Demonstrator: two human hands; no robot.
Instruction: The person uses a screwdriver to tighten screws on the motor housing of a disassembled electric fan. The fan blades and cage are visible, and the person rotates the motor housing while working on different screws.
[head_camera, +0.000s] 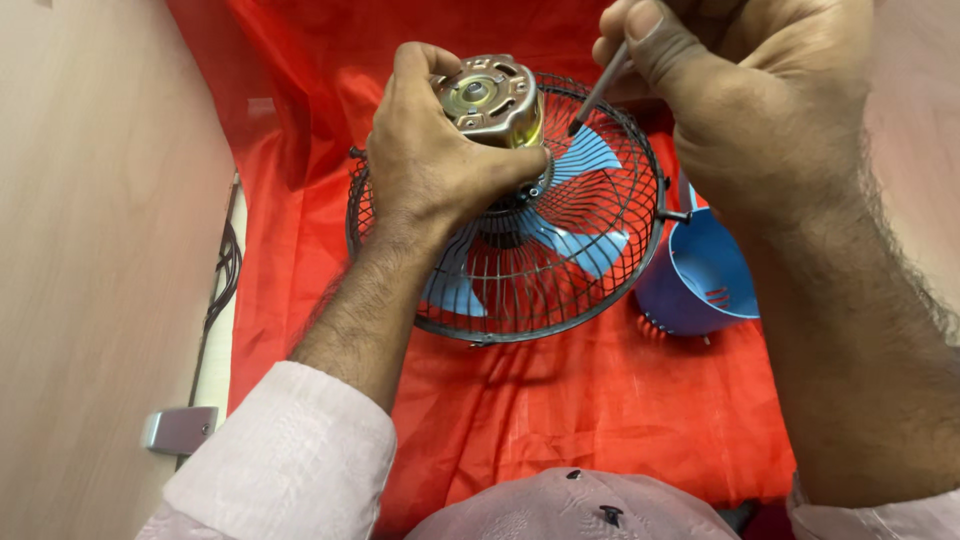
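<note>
My left hand (440, 165) is wrapped around the fan motor (492, 98), fingers curled over its far side and thumb pressed against the near side below the brassy end cap, so the grip is closed on it. The motor stands at the centre of the round black wire guard (560, 300), its metal cap facing up at me. Under the wires I see the light blue fan blades (580, 245) spreading out from the hub just below my palm.

My right hand (760, 120) is up at the top right, thumb and fingers pinched around a thin grey tool (598, 95). Its dark tip comes down slantwise to the guard wires just beside the motor; I cannot tell whether it touches them.

The guard lies flat on a red cloth (560, 420) that covers the work area. To the right of the guard, touching its rim, sits a blue plastic housing (700, 280) with vent slots. On the left runs a pale wooden panel (90, 250), with dark cables (225, 280) hanging along its edge.
</note>
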